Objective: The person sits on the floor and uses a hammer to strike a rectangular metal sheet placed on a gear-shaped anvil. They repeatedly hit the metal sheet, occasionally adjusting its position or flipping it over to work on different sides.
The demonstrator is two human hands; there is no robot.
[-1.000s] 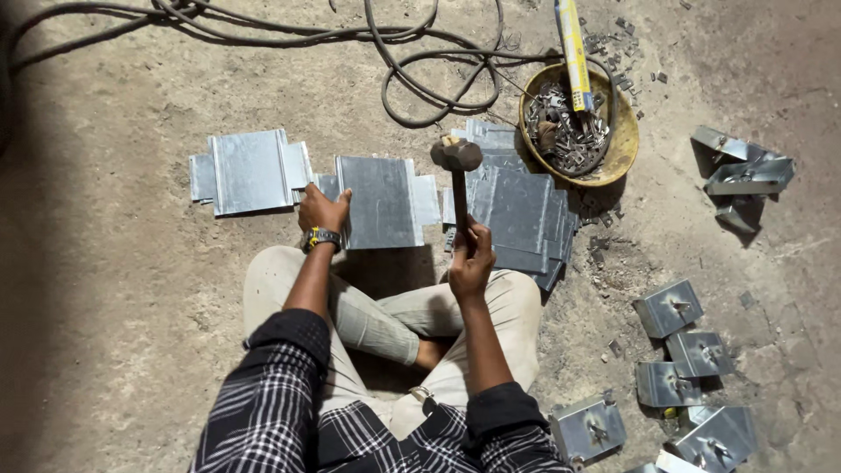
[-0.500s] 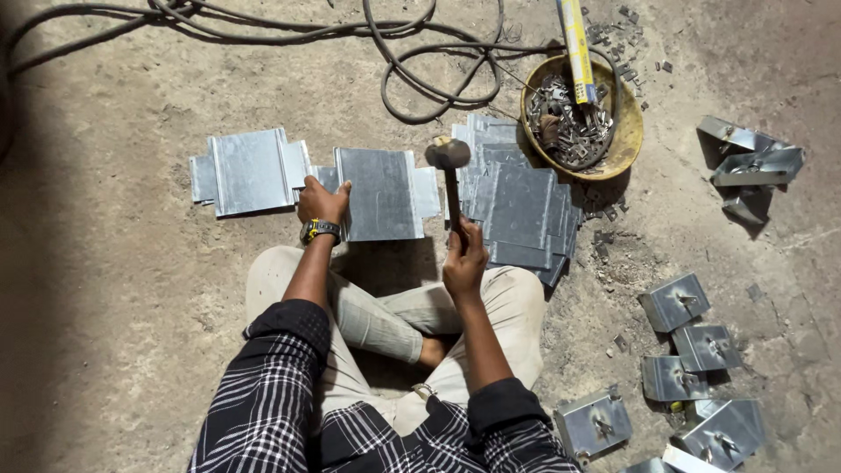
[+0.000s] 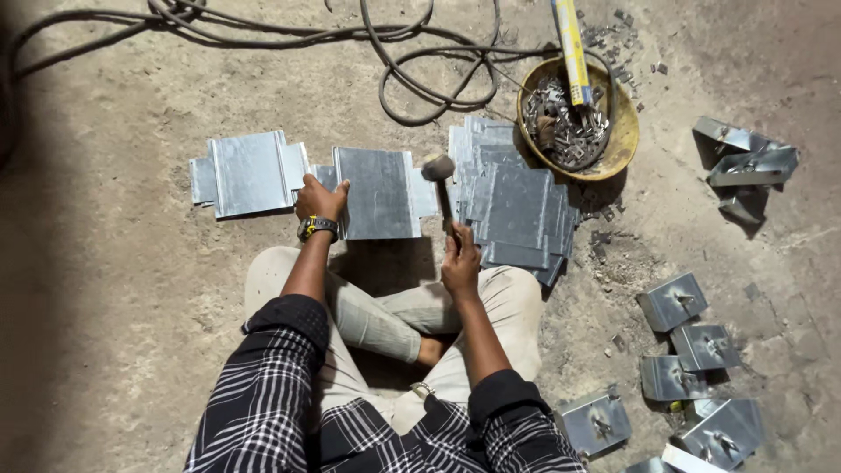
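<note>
In the head view, a flat metal sheet [image 3: 378, 191] is seen lying on the dirt floor [image 3: 105, 333] just beyond the crossed legs of a seated person. Its near left corner is pressed down by the left hand [image 3: 321, 198], whose fingers are laid flat and close together on the metal; a watch with a yellow rim [image 3: 317, 227] is worn on that wrist. A hammer [image 3: 441, 184] is gripped by the right hand [image 3: 460, 261], closed in a fist around the lower end of the handle, and the head is held at the sheet's right edge; whether it touches the metal cannot be told. A second sheet [image 3: 250, 172] is laid just left of the first, its edge touching or slightly under it. A stack of similar sheets [image 3: 517, 206] is spread to the right, just beside the hammer. Beyond the stack, a round yellow bowl [image 3: 624, 131] filled with small metal pieces is placed, with a yellow-handled tool [image 3: 571, 44] standing in it. Dark cable [image 3: 420, 52] is looped along the far edge of the floor. Folded metal brackets [image 3: 673, 300] are scattered toward the right edge and the near right corner.
</note>
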